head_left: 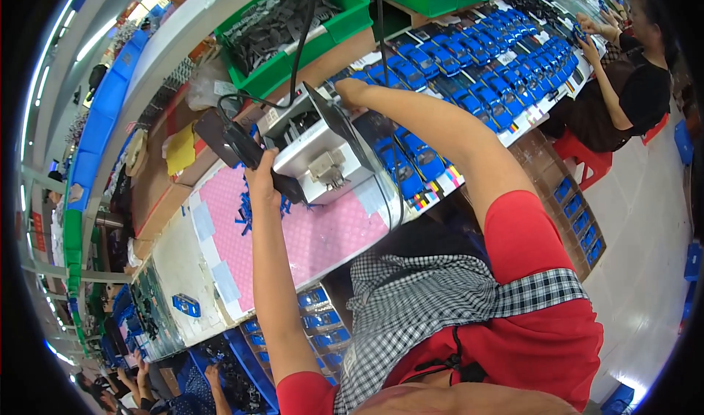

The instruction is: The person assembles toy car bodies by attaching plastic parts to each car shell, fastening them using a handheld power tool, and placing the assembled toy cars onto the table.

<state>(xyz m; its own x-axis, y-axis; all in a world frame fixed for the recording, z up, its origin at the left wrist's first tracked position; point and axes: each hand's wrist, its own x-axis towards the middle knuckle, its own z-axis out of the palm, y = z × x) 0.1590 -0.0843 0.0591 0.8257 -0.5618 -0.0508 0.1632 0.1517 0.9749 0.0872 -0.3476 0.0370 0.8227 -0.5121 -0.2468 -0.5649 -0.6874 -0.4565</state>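
Note:
A white metal box-shaped machine [334,158] with dark plates and a black motor-like part stands tilted on the bench in front of me. My left hand [262,180] is closed round a black bar-like part [246,147] at the machine's left side. Its fingertips are partly hidden. My right hand [352,94] reaches to the far side of the machine, by its upper edge, and its fingers are mostly hidden there. Beneath the machine lies a pink patterned mat [315,235]. Small blue strips [246,213] are scattered on the mat beside my left wrist.
Rows of blue toy cars [477,63] cover the bench to the right. Green bins [308,41] of grey parts stand at the back, and black cables [381,26] hang down. A co-worker [623,85] sits at the right. One blue car [186,305] lies at the left.

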